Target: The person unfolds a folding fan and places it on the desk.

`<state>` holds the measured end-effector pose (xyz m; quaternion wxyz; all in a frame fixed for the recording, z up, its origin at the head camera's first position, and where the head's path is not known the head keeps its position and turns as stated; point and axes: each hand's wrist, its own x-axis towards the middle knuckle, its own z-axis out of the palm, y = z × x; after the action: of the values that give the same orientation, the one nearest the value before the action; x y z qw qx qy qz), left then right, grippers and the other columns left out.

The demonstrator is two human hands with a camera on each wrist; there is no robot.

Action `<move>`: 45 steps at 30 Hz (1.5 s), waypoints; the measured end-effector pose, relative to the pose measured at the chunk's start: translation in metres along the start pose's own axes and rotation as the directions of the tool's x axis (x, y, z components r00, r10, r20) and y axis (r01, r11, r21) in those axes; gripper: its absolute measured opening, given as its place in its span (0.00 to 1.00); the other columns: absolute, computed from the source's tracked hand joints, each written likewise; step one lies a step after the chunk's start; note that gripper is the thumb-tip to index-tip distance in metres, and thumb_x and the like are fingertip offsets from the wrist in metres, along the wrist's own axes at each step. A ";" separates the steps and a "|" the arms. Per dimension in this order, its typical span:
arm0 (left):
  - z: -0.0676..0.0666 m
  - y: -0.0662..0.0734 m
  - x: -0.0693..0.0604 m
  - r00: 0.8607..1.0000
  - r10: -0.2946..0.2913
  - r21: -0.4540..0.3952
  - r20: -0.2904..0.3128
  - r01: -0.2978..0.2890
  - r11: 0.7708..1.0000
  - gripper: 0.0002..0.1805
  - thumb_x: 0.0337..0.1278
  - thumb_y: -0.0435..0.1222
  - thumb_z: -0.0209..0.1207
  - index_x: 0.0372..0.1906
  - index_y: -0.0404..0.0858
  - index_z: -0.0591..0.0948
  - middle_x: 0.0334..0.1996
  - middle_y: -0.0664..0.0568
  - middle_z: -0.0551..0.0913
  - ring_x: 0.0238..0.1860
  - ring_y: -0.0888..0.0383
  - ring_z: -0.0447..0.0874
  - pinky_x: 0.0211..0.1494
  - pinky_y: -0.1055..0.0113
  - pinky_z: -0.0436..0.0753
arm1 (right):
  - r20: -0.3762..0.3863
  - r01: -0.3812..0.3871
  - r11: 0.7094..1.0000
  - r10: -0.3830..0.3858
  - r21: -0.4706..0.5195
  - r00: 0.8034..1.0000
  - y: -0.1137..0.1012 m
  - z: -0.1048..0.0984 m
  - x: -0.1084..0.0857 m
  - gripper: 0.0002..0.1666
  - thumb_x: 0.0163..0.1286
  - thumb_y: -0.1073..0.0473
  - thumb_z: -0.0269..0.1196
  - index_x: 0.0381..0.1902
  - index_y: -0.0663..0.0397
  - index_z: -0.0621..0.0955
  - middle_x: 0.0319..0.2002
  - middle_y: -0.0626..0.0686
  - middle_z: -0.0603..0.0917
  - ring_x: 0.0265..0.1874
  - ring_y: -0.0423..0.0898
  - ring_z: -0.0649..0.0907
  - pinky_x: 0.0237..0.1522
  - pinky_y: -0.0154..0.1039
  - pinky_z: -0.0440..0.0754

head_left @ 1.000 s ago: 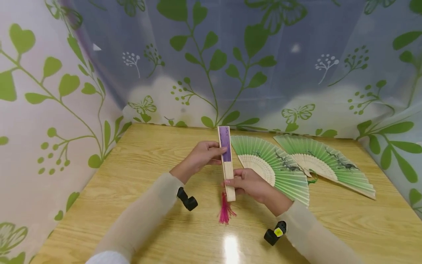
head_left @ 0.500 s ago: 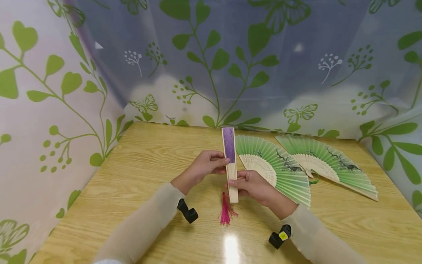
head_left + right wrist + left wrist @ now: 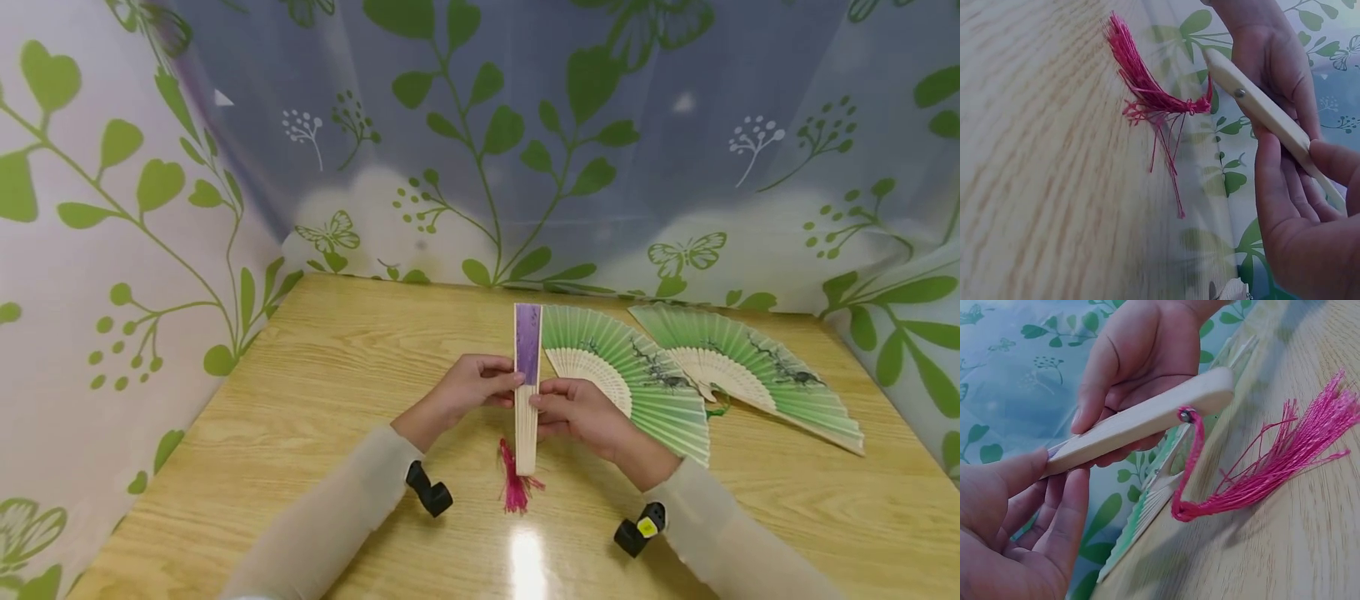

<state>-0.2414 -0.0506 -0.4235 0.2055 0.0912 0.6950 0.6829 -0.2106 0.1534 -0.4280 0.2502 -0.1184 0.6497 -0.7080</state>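
Note:
Between both hands, above the table, is a folded hand fan (image 3: 527, 408) with pale wooden ribs and a purple upper part. My left hand (image 3: 474, 387) pinches it from the left, thumb lying across the front near the purple edge. From the other side my right hand (image 3: 577, 412) pinches the ribs slightly lower. A pink tassel (image 3: 1272, 469) hangs from the rivet at the fan's base; in the right wrist view the tassel (image 3: 1147, 87) trails beside the pale rib. Fingers behind the fan are partly hidden in the head view.
Two spread green fans lie to the right on the wooden table (image 3: 337, 350): a nearer green fan (image 3: 660, 400) and a farther green fan (image 3: 787, 375), their edges close together or overlapping. A leaf-patterned cloth (image 3: 420, 217) stands behind and along the sides.
The folded purple fan has shifted slightly right and toward me, now more upright. My left hand has moved right and down with it; my right hand has slid higher along the ribs.

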 end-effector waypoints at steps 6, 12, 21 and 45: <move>0.001 0.001 0.000 1.000 0.011 0.035 0.024 -0.012 0.999 0.16 0.65 0.33 0.60 0.52 0.27 0.79 0.37 0.47 0.83 0.32 0.59 0.84 0.44 0.62 0.88 | -0.051 0.049 0.998 -0.047 0.027 0.998 -0.001 -0.003 0.004 0.06 0.74 0.67 0.55 0.40 0.58 0.80 0.35 0.47 0.85 0.34 0.41 0.86 0.41 0.37 0.87; 0.003 0.001 -0.002 0.999 0.007 0.062 0.046 -0.010 0.998 0.14 0.64 0.31 0.61 0.49 0.26 0.77 0.37 0.46 0.83 0.33 0.59 0.83 0.44 0.60 0.88 | -0.104 0.074 0.995 -0.066 0.068 0.992 -0.001 -0.003 0.004 0.09 0.73 0.68 0.56 0.38 0.53 0.82 0.35 0.46 0.85 0.34 0.40 0.85 0.41 0.33 0.86; 0.004 -0.001 -0.002 1.000 0.002 0.077 0.000 -0.002 0.997 0.12 0.64 0.32 0.61 0.47 0.28 0.78 0.34 0.47 0.83 0.31 0.58 0.83 0.43 0.61 0.88 | -0.129 0.070 0.996 -0.062 0.055 0.990 -0.002 -0.003 0.003 0.07 0.73 0.67 0.56 0.39 0.55 0.81 0.35 0.46 0.84 0.33 0.40 0.85 0.40 0.33 0.86; 0.001 -0.001 -0.005 0.990 0.087 0.093 -0.107 -0.077 0.993 0.11 0.64 0.31 0.60 0.45 0.26 0.78 0.37 0.42 0.81 0.30 0.58 0.83 0.44 0.59 0.88 | -0.274 0.045 0.999 -0.049 -0.020 0.961 -0.007 0.007 0.018 0.15 0.71 0.65 0.60 0.50 0.72 0.77 0.33 0.48 0.83 0.30 0.40 0.84 0.41 0.37 0.87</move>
<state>-0.2369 -0.0520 -0.4239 0.1339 0.0905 0.7307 0.6633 -0.2234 0.1383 -0.4231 0.1403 -0.0362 0.6799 -0.7188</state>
